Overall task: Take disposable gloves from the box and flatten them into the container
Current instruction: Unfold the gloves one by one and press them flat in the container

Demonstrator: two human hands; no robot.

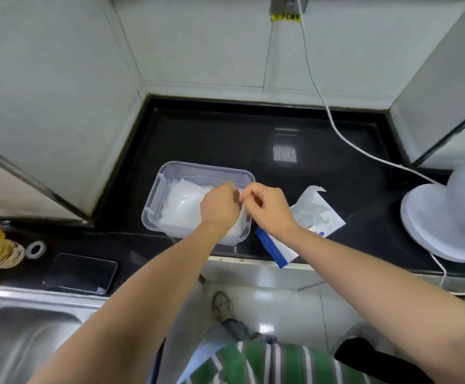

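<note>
Gloves (181, 203) lie in the clear container (170, 169) on the counter (225, 139), half hidden behind the left hand (220, 207) and right hand (267, 209), whose fingers pinch a barely visible glove film (242, 214) between them. The right wrist overlaps the blue box (278, 252).

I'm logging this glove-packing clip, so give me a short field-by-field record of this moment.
left hand: pinches a clear glove over the container's near right corner
right hand: pinches the same glove, beside the left hand
container: clear plastic, on the black countertop, flattened gloves inside
glove box: blue and white, right of the container, at the counter edge
nearby: white fan at right, phone and sink at left
</note>
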